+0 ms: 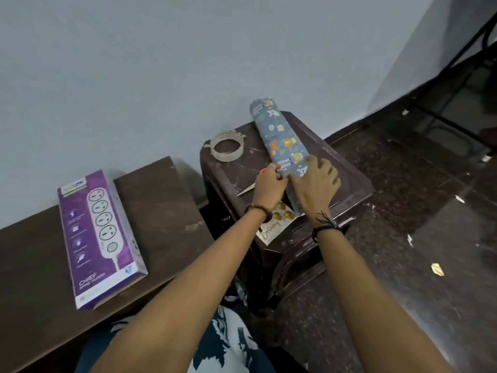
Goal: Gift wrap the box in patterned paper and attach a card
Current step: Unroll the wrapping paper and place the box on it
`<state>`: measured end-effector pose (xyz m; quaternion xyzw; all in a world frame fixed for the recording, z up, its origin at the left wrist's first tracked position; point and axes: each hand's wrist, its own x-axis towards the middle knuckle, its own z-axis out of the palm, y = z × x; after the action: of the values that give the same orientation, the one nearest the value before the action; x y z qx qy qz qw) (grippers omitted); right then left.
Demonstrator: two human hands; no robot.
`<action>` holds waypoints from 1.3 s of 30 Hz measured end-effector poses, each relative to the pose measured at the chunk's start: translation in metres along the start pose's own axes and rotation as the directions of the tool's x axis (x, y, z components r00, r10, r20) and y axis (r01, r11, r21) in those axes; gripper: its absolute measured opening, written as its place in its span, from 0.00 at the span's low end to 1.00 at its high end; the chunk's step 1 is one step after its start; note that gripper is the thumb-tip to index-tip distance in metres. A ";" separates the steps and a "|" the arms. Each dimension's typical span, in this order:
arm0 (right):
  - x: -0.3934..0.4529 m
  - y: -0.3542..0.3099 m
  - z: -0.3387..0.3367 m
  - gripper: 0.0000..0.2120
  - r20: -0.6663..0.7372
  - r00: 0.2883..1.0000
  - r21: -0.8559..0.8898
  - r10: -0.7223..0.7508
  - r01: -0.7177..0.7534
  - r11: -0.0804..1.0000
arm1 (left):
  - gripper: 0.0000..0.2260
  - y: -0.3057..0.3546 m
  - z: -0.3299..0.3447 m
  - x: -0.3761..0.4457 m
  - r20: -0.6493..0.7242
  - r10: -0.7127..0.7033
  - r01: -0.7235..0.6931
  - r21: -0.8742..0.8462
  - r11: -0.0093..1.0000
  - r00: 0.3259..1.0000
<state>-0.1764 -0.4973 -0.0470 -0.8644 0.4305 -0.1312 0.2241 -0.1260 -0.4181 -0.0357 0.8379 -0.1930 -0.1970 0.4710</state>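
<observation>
Right at the near end of the rolled patterned paper (pixel 282 141), both hands meet. The left hand (pixel 269 188) has its fingers curled in against the left edge of the roll, pinching the paper there; a ring shows on one finger, and a beaded bracelet sits at the wrist. The right hand (pixel 315 188) lies over the top of the roll with its fingers spread and slightly bent, pressing down on the paper rather than closing round it; dark thread bands circle that wrist.

The paper is blue-grey with small cartoon animals and runs away from the hands toward the wall, its far end reaching past the back edge of the dark stool (pixel 349 184) that carries it. Under the hands and the near end of the roll lies a card (pixel 277 224) with gold balloons and gold lettering, partly covered by the left wrist. A pair of scissors (pixel 246 190) lies just left of the left hand, one pale blade pointing out and a bit of orange handle showing behind the knuckles. A ring of clear tape (pixel 228 149) rests at the back left corner of the stool.

Well apart on the left, the purple box (pixel 99 238), printed with a power strip, lies flat and unwrapped on the brown bench (pixel 161 211) beside the stool. Scraps of paper dot the dark floor (pixel 416 251) on the right.
</observation>
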 end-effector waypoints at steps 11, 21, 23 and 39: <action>-0.008 -0.014 -0.033 0.16 -0.223 0.968 0.337 0.115 -0.034 0.941 | 0.17 0.020 0.005 -0.011 -0.022 -0.198 0.156 -0.528 0.835 0.980; -0.084 -0.092 -0.058 0.17 -0.328 0.944 0.569 0.037 0.166 0.806 | 0.15 0.030 -0.063 -0.062 -0.071 -0.258 0.054 -0.893 0.447 0.964; -0.108 -0.105 -0.054 0.18 -0.320 0.947 0.575 -0.037 0.225 0.787 | 0.17 0.018 -0.085 -0.076 -0.090 -0.272 0.032 -0.909 0.415 0.958; -0.291 -0.182 0.034 0.25 0.099 0.742 0.498 -0.663 0.540 0.678 | 0.15 -0.120 -0.239 -0.208 -0.282 -0.412 -0.156 -0.936 0.314 0.866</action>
<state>-0.2107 -0.1577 0.0053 -0.8936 0.0427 -0.1717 0.4126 -0.1637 -0.0841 0.0056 0.4386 0.1499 -0.0979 0.8806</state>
